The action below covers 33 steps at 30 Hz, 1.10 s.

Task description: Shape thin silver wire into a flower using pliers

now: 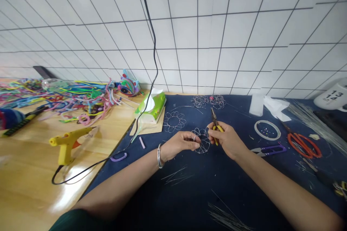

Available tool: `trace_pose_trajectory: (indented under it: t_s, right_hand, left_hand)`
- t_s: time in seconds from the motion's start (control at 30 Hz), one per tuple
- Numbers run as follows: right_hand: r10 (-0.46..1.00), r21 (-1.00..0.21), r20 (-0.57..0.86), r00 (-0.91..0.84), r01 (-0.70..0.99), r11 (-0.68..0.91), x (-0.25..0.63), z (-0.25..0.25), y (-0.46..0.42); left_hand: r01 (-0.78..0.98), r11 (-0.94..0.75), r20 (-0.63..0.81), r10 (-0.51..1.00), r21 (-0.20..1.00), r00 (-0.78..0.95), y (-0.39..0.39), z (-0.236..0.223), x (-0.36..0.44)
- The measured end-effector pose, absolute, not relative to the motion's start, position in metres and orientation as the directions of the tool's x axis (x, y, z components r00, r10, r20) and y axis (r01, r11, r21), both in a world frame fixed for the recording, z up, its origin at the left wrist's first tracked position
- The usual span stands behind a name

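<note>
Nearest the camera, a loose sheaf of thin wire strands [227,220] lies on the dark blue mat [189,195], between your two forearms. Your left hand [180,144] pinches the left edge of a wire flower frame [202,142], holding it just above the mat at centre; your right hand [227,139] is closed round yellow-handled pliers [215,124], the nose pointing up and away, touching or just beside the frame's upper right rim. Whether the plier tips are biting on a wire cannot be told at this size. In my judgement the step in hand is forming or closing a petal loop on the frame. The next move calls for a steady left pinch so the frame does not twist, and a short, controlled turn of the pliers at the rim. A finished flat wire flower [174,121] lies just behind your left hand, and two more wire flowers [208,101] rest near the wall. To your right lie purple thread snips [271,149], a tape roll [267,130] and orange-handled scissors [303,144]; to your left, on the wooden table [27,173], stand a yellow glue gun [69,142] and a green tissue pack [151,108].
</note>
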State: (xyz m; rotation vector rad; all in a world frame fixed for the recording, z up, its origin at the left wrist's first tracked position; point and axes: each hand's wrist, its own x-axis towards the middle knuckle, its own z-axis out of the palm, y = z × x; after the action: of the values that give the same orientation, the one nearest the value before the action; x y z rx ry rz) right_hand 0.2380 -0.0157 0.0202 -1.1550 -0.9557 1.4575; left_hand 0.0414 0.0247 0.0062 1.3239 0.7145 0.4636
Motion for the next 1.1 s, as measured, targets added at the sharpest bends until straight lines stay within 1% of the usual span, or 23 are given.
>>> trace_pose_trajectory:
  t_s: [0.07,0.17,0.4,0.5,0.6,0.7,0.77,0.87,1.03,1.1]
  right_hand:
    - [0.984,-0.964,-0.171,-0.048,-0.199,-0.177,0.239,0.022,-0.016]
    - [0.984,-0.971,-0.165,-0.067,-0.166,-0.174,0.240,0.023,-0.016]
    - [0.978,-0.973,-0.184,-0.094,-0.121,-0.195,0.239,0.020,-0.016]
    - [0.976,-0.971,-0.197,-0.095,-0.116,-0.207,0.238,0.019,-0.016]
    - [0.974,-0.970,-0.203,-0.101,-0.112,-0.214,0.237,0.018,-0.016]
    - [0.971,-0.972,-0.204,-0.123,-0.096,-0.217,0.236,0.018,-0.016]
    - [0.969,-0.972,-0.207,-0.138,-0.088,-0.220,0.235,0.018,-0.017]
    - [0.966,-0.971,-0.210,-0.152,-0.087,-0.224,0.233,0.018,-0.017]
    - [0.966,-0.975,-0.201,-0.165,-0.066,-0.214,0.231,0.019,-0.018]
    - [0.964,-0.975,-0.199,-0.177,-0.061,-0.213,0.231,0.019,-0.019]
  left_hand:
    - [0.072,0.239,-0.214,0.649,0.968,0.730,0.027,0.005,0.040]
    - [0.051,0.245,-0.203,0.649,0.968,0.733,0.029,0.004,0.040]
    - [0.037,0.150,-0.131,0.684,0.988,0.717,0.026,0.008,0.041]
    - [0.055,0.035,-0.063,0.744,0.998,0.666,0.025,0.009,0.041]
    - [0.123,-0.170,0.064,0.800,0.978,0.596,0.025,0.011,0.041]
    - [0.169,-0.369,0.205,0.780,0.914,0.592,0.026,0.013,0.042]
    - [0.184,-0.466,0.273,0.747,0.866,0.607,0.026,0.014,0.043]
    - [0.216,-0.528,0.296,0.719,0.821,0.629,0.025,0.014,0.046]
    - [0.260,-0.545,0.293,0.726,0.797,0.622,0.024,0.011,0.049]
    - [0.261,-0.530,0.278,0.731,0.807,0.624,0.025,0.011,0.049]
